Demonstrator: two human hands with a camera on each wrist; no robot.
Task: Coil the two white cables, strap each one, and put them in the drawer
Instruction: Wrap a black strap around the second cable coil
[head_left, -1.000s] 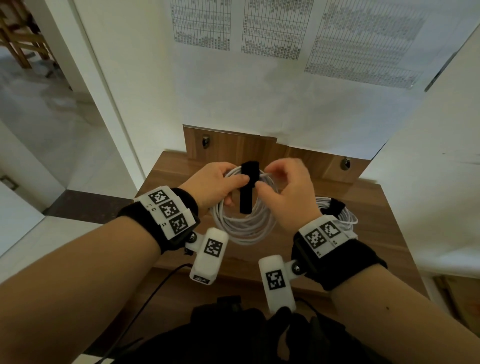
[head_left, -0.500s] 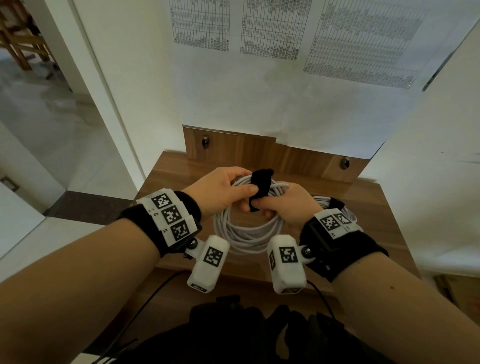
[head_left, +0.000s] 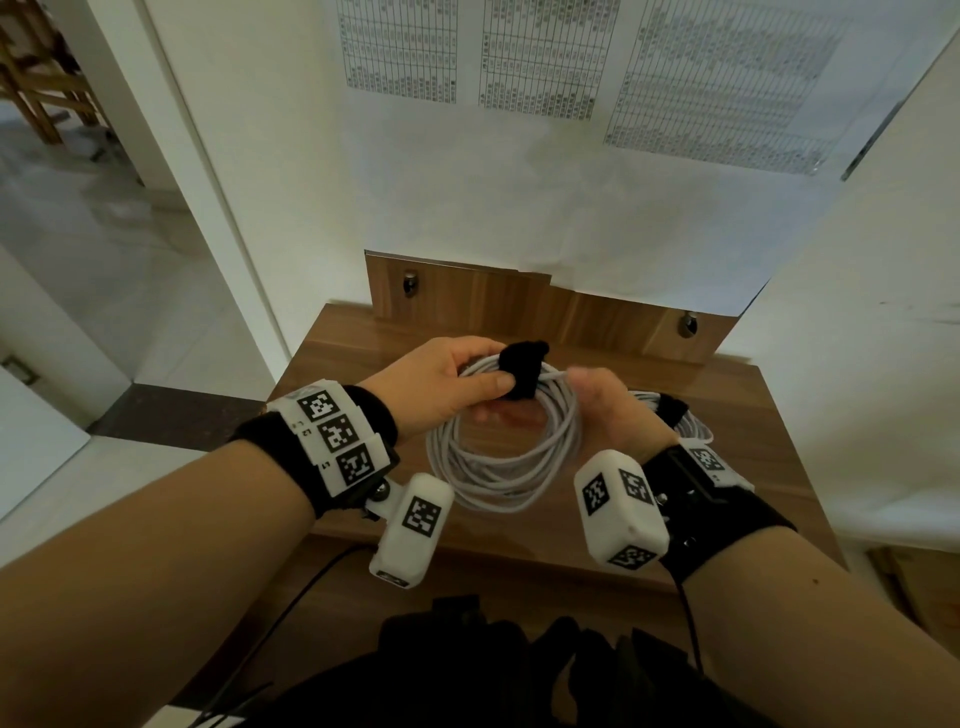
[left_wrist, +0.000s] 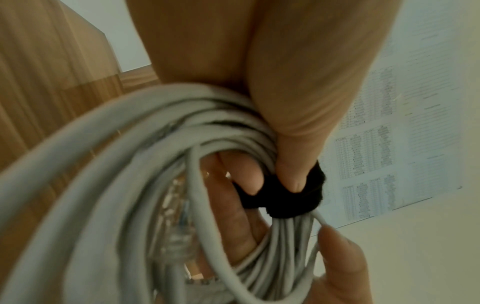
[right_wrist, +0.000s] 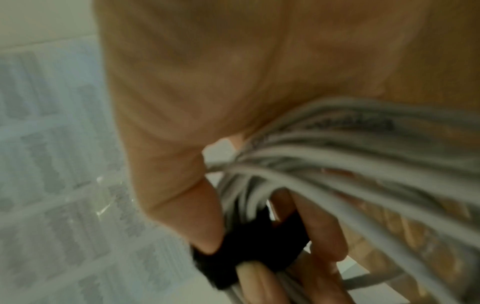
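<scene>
The wooden tabletop (head_left: 779, 467) stands against a white wall hung with printed sheets (head_left: 545, 57). Above its middle, both hands hold up a coiled white cable (head_left: 498, 467). The left hand (head_left: 441, 379) grips the top of the coil, its thumb and fingers pinching the black strap (head_left: 522, 369) wrapped round the bundled loops. The right hand (head_left: 608, 400) is curled round the coil just right of the strap; its wrist view is blurred, but its fingers appear to touch the strap too. A second coiled cable (head_left: 691, 421), already banded in black, lies on the tabletop behind the right wrist.
</scene>
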